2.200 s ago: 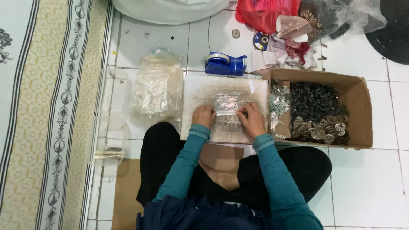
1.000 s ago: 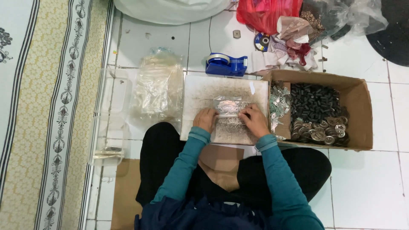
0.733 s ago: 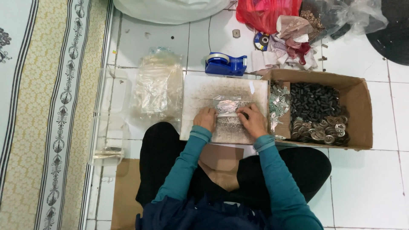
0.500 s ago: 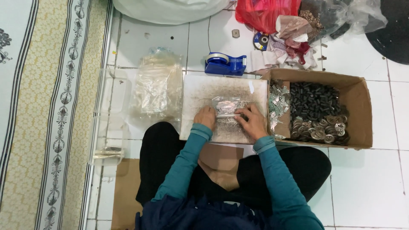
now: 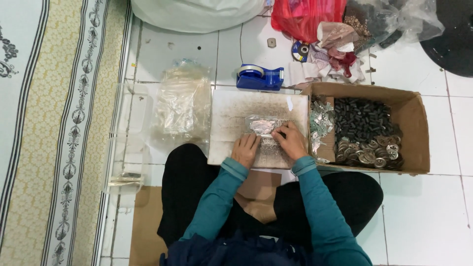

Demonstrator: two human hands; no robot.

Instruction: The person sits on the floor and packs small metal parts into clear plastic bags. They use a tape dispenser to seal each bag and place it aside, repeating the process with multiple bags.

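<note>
Centrally, a small clear packet [image 5: 263, 124] is pinched between the left hand [image 5: 245, 149] and right hand [image 5: 290, 142], flat on a white board [image 5: 231, 106]. Beyond, a blue tape dispenser [image 5: 259, 77] is seen; a cardboard box [image 5: 413, 129] sits rightward.

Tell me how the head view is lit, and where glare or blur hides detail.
Head view: even, soft light, faint shadows; glare on the clear packet between the left hand and right hand hides its contents; the plastic bags shine too; the cardboard box parts stay fairly sharp.
</note>
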